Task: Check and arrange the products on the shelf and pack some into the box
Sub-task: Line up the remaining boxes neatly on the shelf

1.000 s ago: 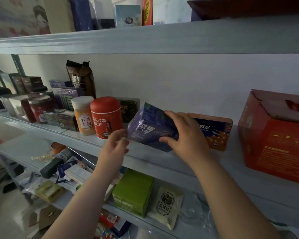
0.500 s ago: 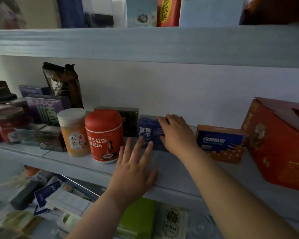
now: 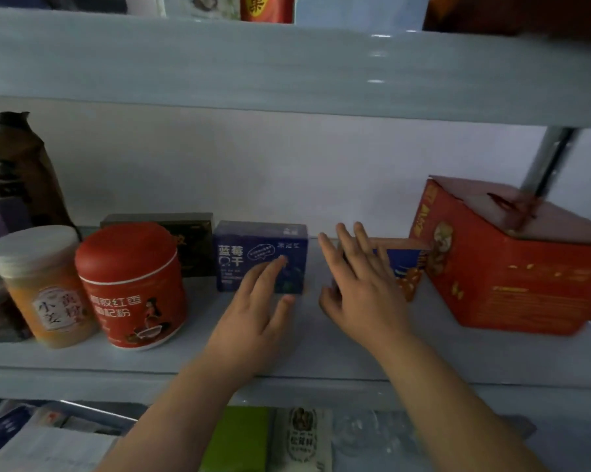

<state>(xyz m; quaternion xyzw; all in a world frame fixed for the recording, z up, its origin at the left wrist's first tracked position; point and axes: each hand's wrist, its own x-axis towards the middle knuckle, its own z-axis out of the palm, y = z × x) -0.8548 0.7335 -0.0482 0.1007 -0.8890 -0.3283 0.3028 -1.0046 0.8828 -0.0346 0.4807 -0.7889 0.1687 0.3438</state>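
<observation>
The shelf (image 3: 321, 352) carries 1 row of products, with the board of the next shelf (image 3: 287, 69) low overhead, so anything tall would have to come out forwards, not upwards. Its front edge runs just under both wrists. The big red carton (image 3: 512, 267) fills the right end, turned corner-on. At the left, the red canister (image 3: 130, 287) and the yellow jar (image 3: 42, 287) stand upright near the front edge, just beside each other.

The blue box (image 3: 250, 247) stands square and face-out towards the back, next to a black box (image 3: 192, 233); its placing looks done. Bare shelf lies in front of it and in the gap to the orange-and-blue box (image 3: 406, 267), which sits close to the carton, half hidden and seemingly angled. It is probably next for straightening.

The left hand (image 3: 253, 315) has straight fingers at the blue box's front; actual contact cannot be told. The right hand (image 3: 358, 287) is spread, holding nothing, before the orange-and-blue box. No packing is visible yet.
</observation>
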